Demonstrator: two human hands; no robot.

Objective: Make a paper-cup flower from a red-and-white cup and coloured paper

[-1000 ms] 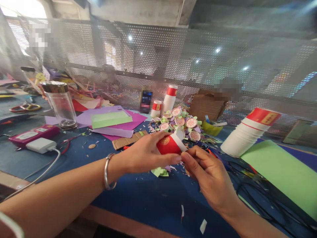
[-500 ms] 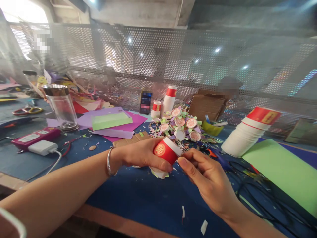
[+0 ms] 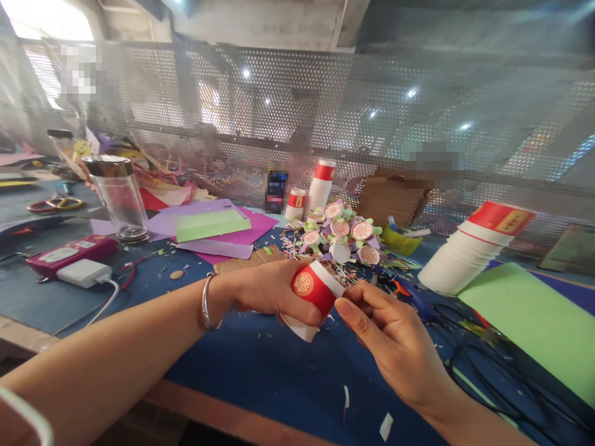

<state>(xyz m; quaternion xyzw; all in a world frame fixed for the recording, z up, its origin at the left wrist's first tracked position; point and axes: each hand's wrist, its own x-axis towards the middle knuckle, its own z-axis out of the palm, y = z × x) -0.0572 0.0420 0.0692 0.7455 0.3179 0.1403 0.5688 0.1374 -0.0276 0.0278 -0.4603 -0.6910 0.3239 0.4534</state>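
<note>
Slim, shiny silver bangle [image 3: 205,303] around the left wrist [image 3: 222,300]

The blue tabletop [image 3: 260,384] carries a bottle [image 3: 119,207], scissors [image 3: 56,203] left of it, purple paper [image 3: 162,221] right, a power strip [image 3: 69,252] nearer.

Single head view from close above left hand [image 3: 267,290] and right hand [image 3: 395,337], facing forward-down over blue-topped worktable [image 3: 260,384] to perforated metal screen [image 3: 162,83]
</note>
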